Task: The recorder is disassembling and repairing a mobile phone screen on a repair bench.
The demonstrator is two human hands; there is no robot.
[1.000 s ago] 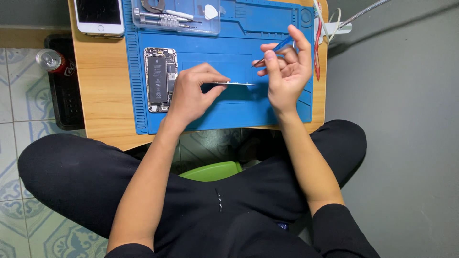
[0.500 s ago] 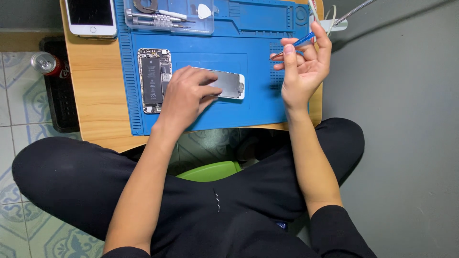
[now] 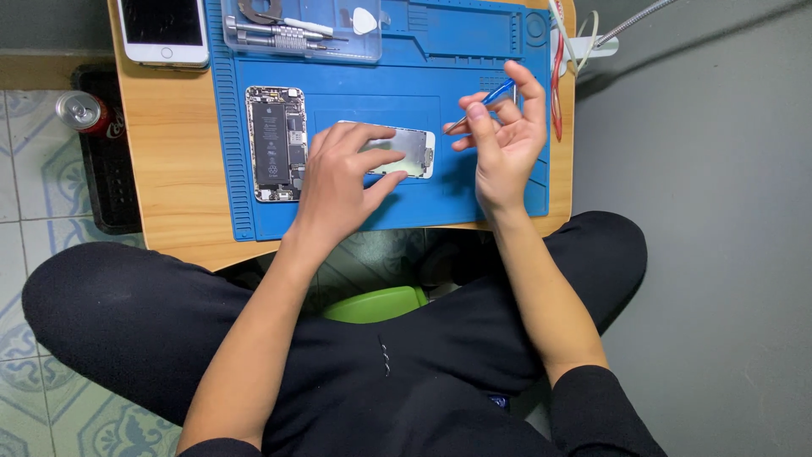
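Left hand (image 3: 342, 182) lies spread on the screen panel (image 3: 404, 152), pinning it flat to the mat (image 3: 474, 199). Right hand (image 3: 501, 140) pinches blue tweezers (image 3: 482, 103), just right of the panel. Panel likely thin, light, brittle: hold by edges.

One head-worn camera looks steeply down, close above the blue mat (image 3: 474, 34) and lap.

A home phone-repair corner. A low wooden counter (image 3: 178, 169) sits over patterned floor tiles (image 3: 25, 211). It carries a blue repair mat (image 3: 474, 51) and tool tray (image 3: 296, 42).
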